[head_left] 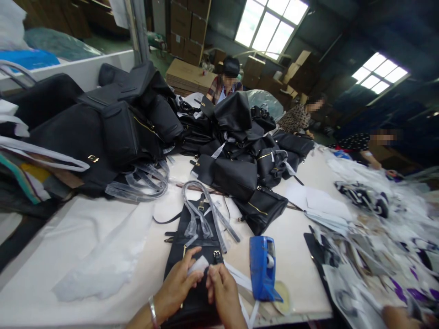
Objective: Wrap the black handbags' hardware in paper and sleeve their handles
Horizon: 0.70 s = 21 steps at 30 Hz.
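A black leather bag (197, 299) lies flat on the table in front of me. It has gold buckles and a zip, and its plastic-wrapped handles (199, 214) stretch away from me. Over the bag, my left hand (180, 281), with a bracelet at the wrist, holds a small white piece of paper or wrapping (199, 264) between thumb and fingers. Close beside it, my right hand (222, 289) has thumb and fingertips pinched together near a side buckle; what they grip is too small to tell. White strips pass beneath the right hand.
A blue tape dispenser (260, 269) stands right of the bag. Black bags pile up at left (75, 123) and ahead (236, 137). White sheets (318, 203) and plastic-wrapped goods (373, 246) cover the right side. Several people work beyond; another person's hand (401, 317) shows at lower right.
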Each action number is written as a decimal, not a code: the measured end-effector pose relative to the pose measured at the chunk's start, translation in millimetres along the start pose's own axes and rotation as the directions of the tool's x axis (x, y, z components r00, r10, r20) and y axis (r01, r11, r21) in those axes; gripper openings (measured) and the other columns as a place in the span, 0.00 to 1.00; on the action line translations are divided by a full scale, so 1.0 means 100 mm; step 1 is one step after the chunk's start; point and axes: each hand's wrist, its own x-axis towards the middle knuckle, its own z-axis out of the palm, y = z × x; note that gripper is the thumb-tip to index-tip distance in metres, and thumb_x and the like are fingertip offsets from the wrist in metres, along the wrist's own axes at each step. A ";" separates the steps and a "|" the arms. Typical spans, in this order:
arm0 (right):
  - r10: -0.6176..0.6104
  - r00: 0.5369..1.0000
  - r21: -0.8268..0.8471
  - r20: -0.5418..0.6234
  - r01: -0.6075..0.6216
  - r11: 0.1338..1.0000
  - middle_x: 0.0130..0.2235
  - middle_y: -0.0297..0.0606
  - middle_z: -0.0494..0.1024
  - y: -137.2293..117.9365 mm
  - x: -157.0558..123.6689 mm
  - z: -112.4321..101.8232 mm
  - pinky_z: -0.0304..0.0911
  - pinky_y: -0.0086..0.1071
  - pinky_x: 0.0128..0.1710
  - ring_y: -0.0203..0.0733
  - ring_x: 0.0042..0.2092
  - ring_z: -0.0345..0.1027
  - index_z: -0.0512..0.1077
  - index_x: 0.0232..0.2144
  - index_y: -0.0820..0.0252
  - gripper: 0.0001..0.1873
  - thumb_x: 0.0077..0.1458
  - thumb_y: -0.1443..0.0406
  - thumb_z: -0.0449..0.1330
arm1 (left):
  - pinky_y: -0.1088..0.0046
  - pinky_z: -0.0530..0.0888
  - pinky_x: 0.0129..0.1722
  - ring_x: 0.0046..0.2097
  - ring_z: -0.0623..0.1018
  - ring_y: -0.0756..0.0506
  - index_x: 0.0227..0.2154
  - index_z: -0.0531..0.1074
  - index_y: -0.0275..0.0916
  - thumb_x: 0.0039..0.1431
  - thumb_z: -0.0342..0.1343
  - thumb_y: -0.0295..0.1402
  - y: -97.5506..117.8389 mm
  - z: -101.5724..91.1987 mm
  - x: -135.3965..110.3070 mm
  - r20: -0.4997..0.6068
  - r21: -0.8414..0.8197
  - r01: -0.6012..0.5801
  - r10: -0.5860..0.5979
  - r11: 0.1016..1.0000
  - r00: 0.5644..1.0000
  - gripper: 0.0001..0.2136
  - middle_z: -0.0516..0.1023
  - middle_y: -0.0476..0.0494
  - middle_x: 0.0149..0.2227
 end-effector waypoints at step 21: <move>-0.100 0.993 -0.024 0.059 0.101 0.995 0.20 0.26 0.70 -0.10 0.26 0.03 0.52 0.22 0.22 0.30 0.21 0.61 0.68 0.25 0.59 0.07 0.51 0.63 0.60 | 0.76 0.64 0.27 0.28 0.68 0.50 0.43 0.68 0.35 0.56 0.54 0.47 -0.07 -0.12 -0.16 0.353 -0.296 0.394 -0.284 0.870 0.891 0.20 0.70 0.48 0.28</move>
